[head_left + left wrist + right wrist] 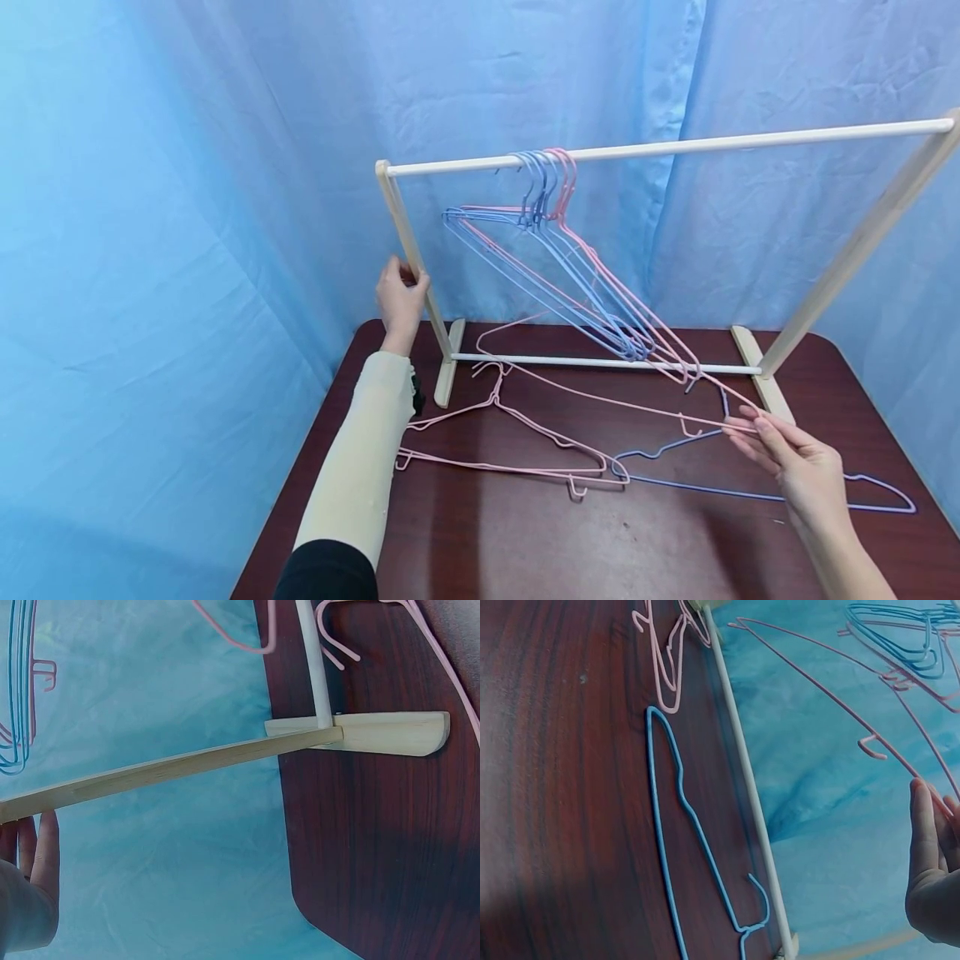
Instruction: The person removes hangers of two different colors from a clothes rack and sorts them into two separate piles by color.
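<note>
My left hand (401,304) grips the left wooden post (438,323) of a clothes rack, with fingertips against the wood in the left wrist view. Several blue hangers (633,354) and pink ones hang bunched toward the left of the white top rail (675,147). At the right, my right hand (813,471) pinches the lower corner of a pink hanger (637,405). This hanger is swung out toward me, its long bottom bar slanting across the rack; its upper end runs up to the pink hooks on the rail.
Pink hangers (495,398) lie overlapping at the table's left. A blue hanger (705,487) lies at the right, partly behind my right hand. The rack's wooden feet (763,375) and lower bar (555,360) stand along the back of the dark table (600,550), before blue curtains.
</note>
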### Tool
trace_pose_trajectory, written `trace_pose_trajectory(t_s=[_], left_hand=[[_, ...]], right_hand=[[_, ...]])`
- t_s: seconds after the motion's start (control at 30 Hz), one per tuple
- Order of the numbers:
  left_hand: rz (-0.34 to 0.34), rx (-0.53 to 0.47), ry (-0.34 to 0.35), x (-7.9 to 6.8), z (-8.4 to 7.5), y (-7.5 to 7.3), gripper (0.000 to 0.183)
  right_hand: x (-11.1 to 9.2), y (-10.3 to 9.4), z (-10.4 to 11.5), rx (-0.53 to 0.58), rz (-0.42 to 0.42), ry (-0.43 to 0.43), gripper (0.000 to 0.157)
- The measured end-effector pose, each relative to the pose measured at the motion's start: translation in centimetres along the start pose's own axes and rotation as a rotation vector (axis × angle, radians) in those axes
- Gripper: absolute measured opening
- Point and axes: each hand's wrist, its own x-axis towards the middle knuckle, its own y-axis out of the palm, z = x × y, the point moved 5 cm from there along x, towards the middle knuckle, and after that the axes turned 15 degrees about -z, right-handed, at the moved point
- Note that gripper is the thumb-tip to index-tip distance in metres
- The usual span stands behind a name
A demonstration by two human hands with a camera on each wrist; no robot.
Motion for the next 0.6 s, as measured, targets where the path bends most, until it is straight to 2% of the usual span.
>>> trace_pose_trajectory(t_s=[0.17, 0.6], left_hand=[[0.002, -0.002, 0.001, 0.0, 0.0, 0.0, 0.018], [-0.004, 0.008, 0.01, 0.0, -0.1, -0.1, 0.019]], right_hand=[[-0.4, 0.1, -0.6, -0.053, -0.002, 0.044, 0.032], [-0.7, 0.6, -1.8, -0.1, 0.07, 0.143, 0.034]])
